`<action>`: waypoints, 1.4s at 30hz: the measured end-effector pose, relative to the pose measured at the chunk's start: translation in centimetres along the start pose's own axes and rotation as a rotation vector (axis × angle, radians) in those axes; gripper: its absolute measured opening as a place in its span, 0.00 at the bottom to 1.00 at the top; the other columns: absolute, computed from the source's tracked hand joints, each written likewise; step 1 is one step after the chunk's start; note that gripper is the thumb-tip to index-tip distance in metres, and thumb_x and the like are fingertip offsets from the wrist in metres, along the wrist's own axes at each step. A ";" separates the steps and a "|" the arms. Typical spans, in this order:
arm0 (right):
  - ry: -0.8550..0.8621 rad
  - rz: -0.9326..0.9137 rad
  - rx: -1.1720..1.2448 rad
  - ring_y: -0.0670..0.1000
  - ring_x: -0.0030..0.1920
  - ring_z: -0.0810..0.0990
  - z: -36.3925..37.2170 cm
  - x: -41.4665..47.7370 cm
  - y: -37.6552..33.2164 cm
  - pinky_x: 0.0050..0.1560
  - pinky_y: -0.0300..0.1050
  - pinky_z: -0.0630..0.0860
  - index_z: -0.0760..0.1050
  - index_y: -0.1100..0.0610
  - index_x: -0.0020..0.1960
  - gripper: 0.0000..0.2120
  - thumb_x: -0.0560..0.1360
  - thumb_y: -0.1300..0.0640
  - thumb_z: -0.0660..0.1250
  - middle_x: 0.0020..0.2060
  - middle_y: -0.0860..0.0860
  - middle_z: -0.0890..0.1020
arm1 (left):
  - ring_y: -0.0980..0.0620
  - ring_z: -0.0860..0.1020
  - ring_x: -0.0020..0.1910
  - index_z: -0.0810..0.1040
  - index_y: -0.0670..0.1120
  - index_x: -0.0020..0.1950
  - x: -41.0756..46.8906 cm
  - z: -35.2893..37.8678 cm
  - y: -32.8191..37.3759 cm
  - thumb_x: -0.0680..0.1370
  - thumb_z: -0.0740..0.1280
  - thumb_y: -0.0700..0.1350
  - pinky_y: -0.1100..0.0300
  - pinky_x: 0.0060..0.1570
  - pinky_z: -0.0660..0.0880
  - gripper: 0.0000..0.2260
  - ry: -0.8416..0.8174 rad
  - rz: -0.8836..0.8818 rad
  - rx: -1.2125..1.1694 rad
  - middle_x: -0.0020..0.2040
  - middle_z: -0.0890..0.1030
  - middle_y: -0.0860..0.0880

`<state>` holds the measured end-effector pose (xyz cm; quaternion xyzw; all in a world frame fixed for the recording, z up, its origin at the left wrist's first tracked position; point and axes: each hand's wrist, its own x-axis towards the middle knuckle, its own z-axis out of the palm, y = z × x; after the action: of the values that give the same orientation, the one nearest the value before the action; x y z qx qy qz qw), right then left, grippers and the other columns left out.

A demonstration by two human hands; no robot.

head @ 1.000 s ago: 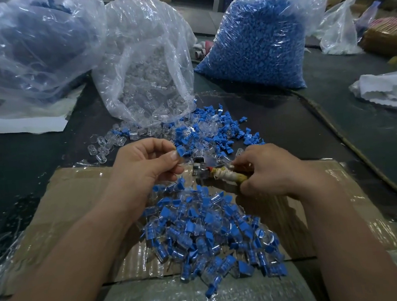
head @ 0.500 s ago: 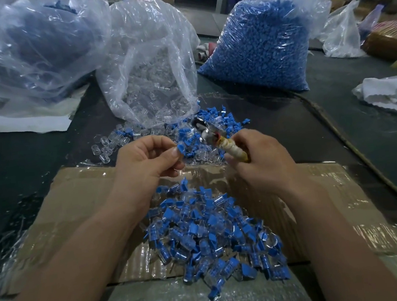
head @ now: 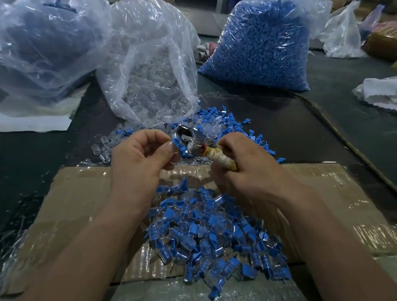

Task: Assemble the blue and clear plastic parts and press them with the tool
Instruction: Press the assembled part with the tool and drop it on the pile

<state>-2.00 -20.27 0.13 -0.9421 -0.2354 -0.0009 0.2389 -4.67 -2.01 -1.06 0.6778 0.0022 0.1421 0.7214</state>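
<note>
My left hand (head: 142, 155) pinches a small blue and clear plastic part (head: 175, 142) between thumb and fingertips. My right hand (head: 247, 167) grips the taped yellowish handle of a metal pressing tool (head: 191, 140), whose shiny head sits right beside the part. Below both hands a heap of assembled blue and clear parts (head: 212, 234) lies on a flattened cardboard sheet (head: 76, 205). Loose blue pieces and clear caps (head: 216, 122) are scattered on the dark table just beyond the hands.
A clear bag of clear caps (head: 151, 77) stands open behind the hands. A full bag of blue pieces (head: 260, 47) stands at the back right, and another large bag (head: 29, 45) at the back left. White plastic wrap (head: 390, 93) lies at the right edge.
My right hand raised the tool from the cardboard and swung its head up and left to the part. My left hand lifted slightly, still pinching the part.
</note>
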 end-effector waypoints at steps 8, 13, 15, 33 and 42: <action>-0.020 -0.016 -0.028 0.44 0.40 0.66 0.1 0.0 -0.2 0.38 0.35 0.61 0.65 0.50 0.48 0.09 0.74 0.51 0.64 0.40 0.43 0.68 | 0.60 0.79 0.30 0.76 0.46 0.39 -0.1 0.1 0.0 0.73 0.66 0.31 0.70 0.32 0.75 0.10 0.015 0.044 0.060 0.34 0.80 0.51; -0.016 -0.027 -0.053 0.47 0.41 0.68 0.2 0.0 -0.6 0.37 0.38 0.61 0.65 0.50 0.46 0.08 0.74 0.53 0.65 0.38 0.43 0.69 | 0.61 0.78 0.30 0.76 0.47 0.39 -0.2 0.2 -0.1 0.73 0.66 0.31 0.71 0.32 0.74 0.11 0.019 0.068 0.085 0.31 0.80 0.53; -0.001 -0.028 -0.048 0.48 0.41 0.69 0.2 0.0 -0.7 0.39 0.42 0.63 0.66 0.50 0.45 0.07 0.74 0.53 0.65 0.39 0.45 0.71 | 0.61 0.78 0.30 0.76 0.48 0.38 -0.2 0.1 -0.2 0.73 0.65 0.31 0.71 0.32 0.74 0.12 0.024 0.074 0.096 0.31 0.80 0.53; 0.071 -0.003 -0.040 0.48 0.43 0.73 0.8 0.1 -0.7 0.44 0.46 0.72 0.72 0.52 0.49 0.07 0.73 0.51 0.66 0.42 0.47 0.76 | 0.61 0.78 0.29 0.76 0.49 0.37 -0.2 0.0 -0.4 0.73 0.67 0.31 0.71 0.31 0.74 0.13 0.064 0.098 0.156 0.32 0.79 0.52; -0.089 0.107 -0.064 0.47 0.43 0.75 -1.5 -0.3 1.2 0.42 0.44 0.72 0.77 0.50 0.53 0.14 0.69 0.51 0.72 0.42 0.45 0.79 | 0.60 0.76 0.27 0.81 0.50 0.36 0.1 -0.8 0.4 0.71 0.68 0.34 0.70 0.26 0.72 0.10 -0.068 -0.058 0.096 0.30 0.81 0.52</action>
<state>-1.60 -22.02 0.92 -0.9596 -0.1950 0.0462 0.1977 -4.81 -1.23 -0.73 0.7156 0.0043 0.0976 0.6916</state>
